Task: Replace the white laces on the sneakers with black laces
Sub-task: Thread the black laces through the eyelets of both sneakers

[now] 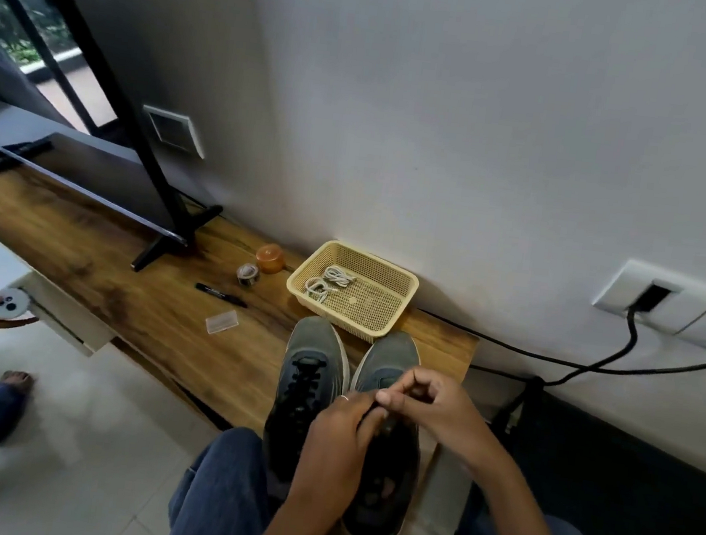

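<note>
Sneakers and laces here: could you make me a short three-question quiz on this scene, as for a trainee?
1. True or false: the white laces lie in the basket.
2. Which sneaker already shows black lacing? A) the left sneaker B) the right sneaker C) neither
3. Fill in: the marker lies on the ____ shelf.

Key
1. True.
2. A; the left hand and right hand are busy over the right sneaker, and cover its eyelets.
3. Wooden.
</note>
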